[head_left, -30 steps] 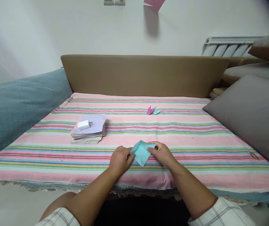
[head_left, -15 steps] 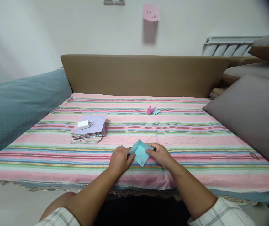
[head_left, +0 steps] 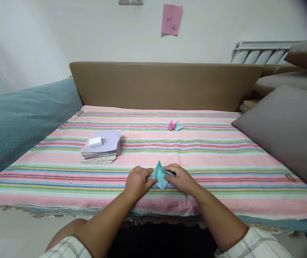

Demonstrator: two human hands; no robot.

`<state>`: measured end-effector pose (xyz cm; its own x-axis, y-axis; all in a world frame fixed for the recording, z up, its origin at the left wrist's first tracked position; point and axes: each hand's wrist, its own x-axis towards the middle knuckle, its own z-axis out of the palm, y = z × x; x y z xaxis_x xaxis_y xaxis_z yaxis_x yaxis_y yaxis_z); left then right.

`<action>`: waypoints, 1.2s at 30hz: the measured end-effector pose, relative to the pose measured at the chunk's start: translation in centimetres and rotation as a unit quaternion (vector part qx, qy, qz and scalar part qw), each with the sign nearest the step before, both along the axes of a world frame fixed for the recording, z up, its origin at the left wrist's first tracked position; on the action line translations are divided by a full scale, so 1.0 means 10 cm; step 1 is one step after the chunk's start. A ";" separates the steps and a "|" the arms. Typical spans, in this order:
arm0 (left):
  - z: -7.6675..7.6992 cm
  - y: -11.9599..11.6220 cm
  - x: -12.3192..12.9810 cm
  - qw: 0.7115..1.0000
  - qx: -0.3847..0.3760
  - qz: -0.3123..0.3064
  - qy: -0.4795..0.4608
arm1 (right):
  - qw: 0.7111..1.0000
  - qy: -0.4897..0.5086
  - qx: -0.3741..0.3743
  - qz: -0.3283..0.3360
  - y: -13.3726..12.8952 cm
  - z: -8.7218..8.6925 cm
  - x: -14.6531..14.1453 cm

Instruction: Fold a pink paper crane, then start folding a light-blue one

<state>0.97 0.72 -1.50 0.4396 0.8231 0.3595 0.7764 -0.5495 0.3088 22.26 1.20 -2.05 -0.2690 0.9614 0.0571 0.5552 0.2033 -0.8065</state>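
Note:
A light-blue sheet of origami paper (head_left: 161,176), partly folded into a narrow diamond with a raised point at the far end, lies on the striped cloth in front of me. My left hand (head_left: 138,182) pinches its left side between thumb and fingers. On the opposite side my right hand (head_left: 180,178) grips the right edge, thumb on top near the middle. Farther back stand two small folded paper pieces, one pink (head_left: 171,125) and one light blue (head_left: 178,126), side by side.
A stack of coloured paper (head_left: 113,141) sits left of my hands, with a white charger plug (head_left: 96,142) on top. A brown ring-like item (head_left: 290,177) lies at right. Grey cushions (head_left: 284,125) and a teal bolster (head_left: 30,118) flank the striped cloth (head_left: 204,157).
The paper's sides have come inward, so its wide diamond is now narrower with a sharper far point. Both thumbs have shifted inward. The pink wall note now hangs flatter.

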 end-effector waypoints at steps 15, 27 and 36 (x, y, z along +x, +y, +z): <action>-0.02 0.00 -0.01 1.000 -0.012 -0.002 -0.020 | 0.990 -0.121 0.025 0.067 -0.11 0.10 0.00; -0.07 -0.01 -0.01 1.000 0.021 -0.008 0.003 | 0.985 -0.150 0.021 0.082 -0.09 0.13 0.01; -0.02 -0.07 0.01 0.998 0.060 -0.016 0.031 | 0.985 -0.162 0.031 0.058 -0.07 0.08 -0.01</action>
<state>1.07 0.00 -1.75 0.4896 0.7604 0.4266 0.7731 -0.6049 0.1910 22.13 0.53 -1.26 -0.3900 0.9208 0.0070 0.7522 0.3230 -0.5743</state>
